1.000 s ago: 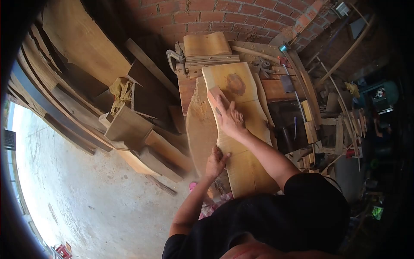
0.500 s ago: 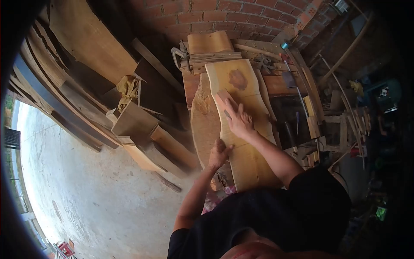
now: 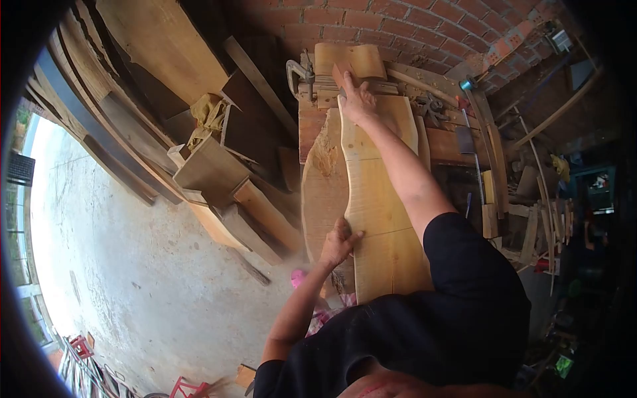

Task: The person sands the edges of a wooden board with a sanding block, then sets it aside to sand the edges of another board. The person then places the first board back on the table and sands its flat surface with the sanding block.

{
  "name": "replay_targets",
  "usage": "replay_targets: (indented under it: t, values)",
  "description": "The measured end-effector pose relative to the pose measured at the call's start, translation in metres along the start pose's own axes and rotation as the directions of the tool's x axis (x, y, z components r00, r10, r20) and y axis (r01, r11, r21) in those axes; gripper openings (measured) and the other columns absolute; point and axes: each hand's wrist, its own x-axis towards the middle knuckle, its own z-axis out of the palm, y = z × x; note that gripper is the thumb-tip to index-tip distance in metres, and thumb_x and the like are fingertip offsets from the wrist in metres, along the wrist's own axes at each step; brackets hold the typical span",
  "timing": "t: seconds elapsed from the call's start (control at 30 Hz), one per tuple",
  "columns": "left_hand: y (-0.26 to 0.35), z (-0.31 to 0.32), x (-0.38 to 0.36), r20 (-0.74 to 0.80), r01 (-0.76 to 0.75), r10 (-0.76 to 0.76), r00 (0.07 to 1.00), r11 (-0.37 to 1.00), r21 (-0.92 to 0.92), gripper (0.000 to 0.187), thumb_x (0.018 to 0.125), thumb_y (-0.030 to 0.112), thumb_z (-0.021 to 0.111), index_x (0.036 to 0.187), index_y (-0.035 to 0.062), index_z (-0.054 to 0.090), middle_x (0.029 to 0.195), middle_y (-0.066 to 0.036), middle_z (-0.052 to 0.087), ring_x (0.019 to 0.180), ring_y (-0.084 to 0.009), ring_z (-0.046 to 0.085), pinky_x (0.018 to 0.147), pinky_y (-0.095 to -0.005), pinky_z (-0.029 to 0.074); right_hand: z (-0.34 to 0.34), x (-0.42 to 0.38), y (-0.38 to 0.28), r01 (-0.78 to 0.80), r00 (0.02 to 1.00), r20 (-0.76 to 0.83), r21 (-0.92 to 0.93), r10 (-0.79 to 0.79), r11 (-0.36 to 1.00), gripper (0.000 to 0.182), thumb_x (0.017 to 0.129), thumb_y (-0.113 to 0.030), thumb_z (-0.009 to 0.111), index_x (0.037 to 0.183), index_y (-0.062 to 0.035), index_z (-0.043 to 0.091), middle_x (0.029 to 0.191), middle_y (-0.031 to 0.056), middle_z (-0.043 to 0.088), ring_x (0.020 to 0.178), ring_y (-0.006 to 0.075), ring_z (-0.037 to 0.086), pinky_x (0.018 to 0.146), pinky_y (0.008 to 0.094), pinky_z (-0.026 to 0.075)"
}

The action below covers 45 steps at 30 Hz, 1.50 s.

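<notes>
A long pale wooden board (image 3: 378,205) with wavy edges lies lengthwise in front of me. My left hand (image 3: 339,244) grips its left edge, thumb on the top face and fingers curled at the side. At the board's far end my right hand (image 3: 359,105) holds a flat reddish-brown sanding block (image 3: 341,74), which reaches past the end edge. My right forearm crosses above the board and covers part of its far half. Beneath the board is a wider rough slab (image 3: 324,192).
A C-clamp (image 3: 309,78) stands beyond the board, beside stacked wood pieces (image 3: 325,93). Pliers (image 3: 432,108) lie to the right. Planks (image 3: 149,40) and a yellowish cloth (image 3: 207,118) are at the left, above the concrete floor (image 3: 159,285). A brick wall (image 3: 411,30) rises behind.
My right hand has moved the sanding block away from me, from the middle of the board to its far end. My left hand stays on the left edge. The view has shifted slightly.
</notes>
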Motion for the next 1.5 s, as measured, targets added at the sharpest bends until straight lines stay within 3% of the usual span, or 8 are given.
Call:
replay_targets:
  t: [0.37, 0.57, 0.67, 0.83, 1.03, 1.3, 1.43, 1.5]
  values:
    - [-0.001, 0.006, -0.003, -0.096, -0.119, 0.119, 0.988, 0.993, 0.005, 0.04, 0.092, 0.033, 0.063, 0.101, -0.0025, 0.046, 0.076, -0.013, 0.064, 0.06, -0.0169, 0.063, 0.048, -0.0318, 0.053, -0.079, -0.444, 0.067, 0.005, 0.978, 0.207, 0.035, -0.012, 0.999, 0.078, 0.087, -0.025, 0.063, 0.151, -0.0237, 0.018, 0.111, 0.0263, 0.045, 0.087, 0.0423, 0.056, 0.067, 0.0527, 0.049]
    - [-0.014, 0.009, 0.006, -0.122, -0.205, 0.269, 0.955, 0.901, 0.381, 0.058, 0.077, 0.035, 0.081, 0.101, -0.0021, 0.044, 0.074, -0.014, 0.063, 0.057, -0.0186, 0.062, 0.045, -0.0327, 0.05, -0.062, -0.347, 0.084, 0.074, 0.976, 0.204, 0.004, -0.073, 0.997, 0.076, 0.089, -0.026, 0.06, 0.151, -0.0284, 0.016, 0.12, 0.0319, 0.043, 0.087, 0.048, 0.057, 0.069, 0.0539, 0.049]
    - [0.002, 0.012, 0.002, -0.174, -0.115, 0.189, 0.966, 0.923, 0.368, 0.057, 0.075, 0.038, 0.081, 0.097, -0.0015, 0.046, 0.07, -0.017, 0.062, 0.067, -0.0262, 0.066, 0.059, -0.0396, 0.052, -0.039, -0.186, 0.086, 0.084, 0.989, 0.12, 0.003, -0.084, 0.996, 0.078, 0.09, -0.03, 0.056, 0.152, -0.0303, 0.009, 0.131, 0.0399, 0.037, 0.098, 0.0505, 0.058, 0.081, 0.0544, 0.049]
    - [0.007, 0.013, 0.006, -0.222, -0.001, 0.045, 0.974, 0.981, 0.194, 0.048, 0.084, 0.041, 0.072, 0.089, -0.0011, 0.048, 0.065, -0.015, 0.06, 0.057, -0.0251, 0.064, 0.052, -0.0377, 0.051, -0.018, 0.009, 0.075, 0.047, 0.999, 0.017, -0.043, -0.047, 0.998, 0.074, 0.087, -0.032, 0.063, 0.148, -0.0269, 0.023, 0.124, 0.0285, 0.044, 0.104, 0.0443, 0.059, 0.089, 0.0499, 0.047]
    - [-0.002, 0.015, 0.006, -0.192, -0.028, 0.034, 0.981, 0.999, 0.03, 0.047, 0.088, 0.039, 0.068, 0.088, -0.0028, 0.048, 0.063, -0.015, 0.06, 0.05, -0.0227, 0.063, 0.042, -0.0351, 0.05, -0.033, -0.124, 0.072, 0.027, 0.998, 0.055, 0.008, -0.028, 1.0, 0.071, 0.089, -0.03, 0.06, 0.149, -0.0299, 0.021, 0.12, 0.0278, 0.045, 0.1, 0.0453, 0.058, 0.085, 0.0518, 0.048]
    - [-0.049, 0.015, 0.023, -0.171, -0.297, 0.46, 0.871, 0.772, 0.562, 0.061, 0.075, 0.034, 0.082, 0.104, -0.0016, 0.042, 0.08, -0.02, 0.065, 0.055, -0.0213, 0.064, 0.043, -0.0314, 0.052, -0.077, -0.502, 0.097, 0.022, 0.997, 0.076, -0.005, -0.021, 1.0, 0.076, 0.087, -0.028, 0.064, 0.151, -0.0237, 0.022, 0.105, 0.0258, 0.045, 0.079, 0.043, 0.056, 0.061, 0.0497, 0.049]
    - [-0.037, 0.015, 0.021, -0.164, -0.162, 0.249, 0.955, 0.895, 0.416, 0.057, 0.077, 0.033, 0.081, 0.1, -0.0003, 0.04, 0.079, -0.019, 0.064, 0.052, -0.0203, 0.061, 0.041, -0.0321, 0.05, -0.087, -0.457, 0.1, -0.147, 0.944, 0.305, 0.047, 0.126, 0.988, 0.076, 0.087, -0.027, 0.064, 0.151, -0.026, 0.022, 0.11, 0.0281, 0.045, 0.088, 0.0448, 0.056, 0.073, 0.0512, 0.048]
    - [-0.022, 0.015, 0.012, -0.167, -0.144, 0.214, 0.963, 0.924, 0.353, 0.056, 0.078, 0.033, 0.08, 0.099, 0.0001, 0.04, 0.076, -0.018, 0.063, 0.051, -0.0192, 0.061, 0.04, -0.0319, 0.049, -0.069, -0.37, 0.116, -0.009, 0.99, 0.137, 0.002, 0.009, 1.0, 0.075, 0.089, -0.029, 0.062, 0.151, -0.0278, 0.02, 0.12, 0.0322, 0.044, 0.086, 0.0468, 0.059, 0.075, 0.0521, 0.049]
